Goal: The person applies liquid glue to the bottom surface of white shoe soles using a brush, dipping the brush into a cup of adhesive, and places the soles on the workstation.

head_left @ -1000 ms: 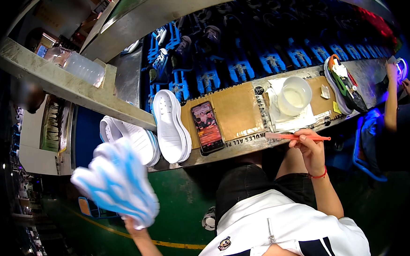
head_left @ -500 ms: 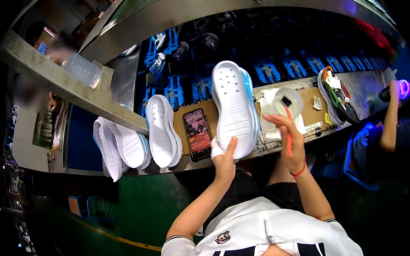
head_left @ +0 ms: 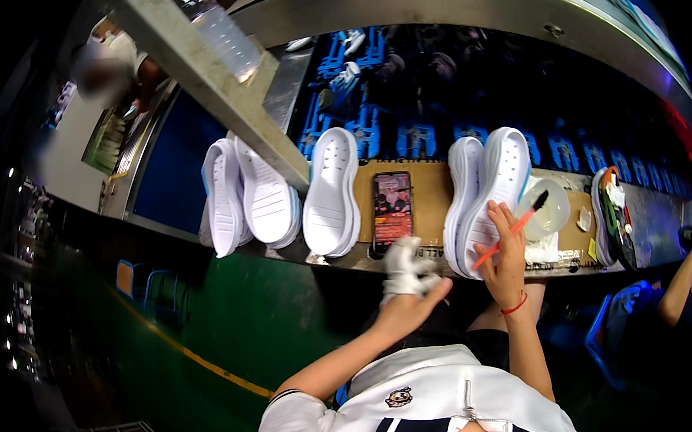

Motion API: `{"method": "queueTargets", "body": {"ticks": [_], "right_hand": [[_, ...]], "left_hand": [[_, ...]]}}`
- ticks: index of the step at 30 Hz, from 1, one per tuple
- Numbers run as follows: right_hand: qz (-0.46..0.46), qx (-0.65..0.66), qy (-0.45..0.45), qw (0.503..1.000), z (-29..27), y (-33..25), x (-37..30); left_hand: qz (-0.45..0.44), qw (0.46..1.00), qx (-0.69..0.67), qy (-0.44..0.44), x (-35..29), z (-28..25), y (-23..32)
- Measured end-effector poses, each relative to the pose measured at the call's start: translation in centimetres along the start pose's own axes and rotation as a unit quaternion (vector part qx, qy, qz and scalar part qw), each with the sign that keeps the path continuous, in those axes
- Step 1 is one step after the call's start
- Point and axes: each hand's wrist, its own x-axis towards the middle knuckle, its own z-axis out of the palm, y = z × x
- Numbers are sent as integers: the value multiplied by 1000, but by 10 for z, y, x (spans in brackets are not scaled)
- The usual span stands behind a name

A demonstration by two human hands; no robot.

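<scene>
Two white shoe soles stand side by side, toes up, in front of me: a left sole (head_left: 458, 185) and a right sole (head_left: 504, 163), partly overlapping. My right hand (head_left: 509, 265) is closed around a thin orange brush (head_left: 525, 219) with a dark tip. Its fingers lie over the right sole's lower edge; whether they press on it I cannot tell. Nothing is in my left hand (head_left: 409, 279), which wears a white glove over part of it and is slightly blurred, fingers apart, below the phone (head_left: 392, 209). Beside the soles sits a translucent bowl (head_left: 558, 217).
More white soles (head_left: 333, 193) stand to the left on the bench edge. A metal post (head_left: 219, 89) slants across the left. Shoe parts (head_left: 616, 207) lie at the right, near another person's arm (head_left: 679, 279). Blue shoe holders (head_left: 416, 139) line the back.
My left hand has let go of the white sole and drawn back toward me. My right hand has lifted the brush out of the bowl and moved over the soles. The view has turned.
</scene>
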Motion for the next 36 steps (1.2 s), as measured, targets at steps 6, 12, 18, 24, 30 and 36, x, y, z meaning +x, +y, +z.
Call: {"method": "queueTargets", "body": {"ticks": [6,12,18,24,30,36], "right_hand": [[4,-3,-1,1000,-4,-2,-4],[-12,-10,4,1000,-8,-8,-7],[-18,-19,13,1000,-14,-9,-10],[-10,-16,17,1000,-15,-5,-13],[-22,6,9,1000,-18,-7,-11],[-23,15,-2,1000,-22,-7,-15]], "left_hand": [[118,785,397,461,46,-202,35],[-158,923,154,316,49,-419,-2],[-262,927,164,211,73,-411,3],[-245,928,184,212,78,-379,25],[-259,930,134,222,77,-389,19],[-238,945,63,214,71,-405,4]]}}
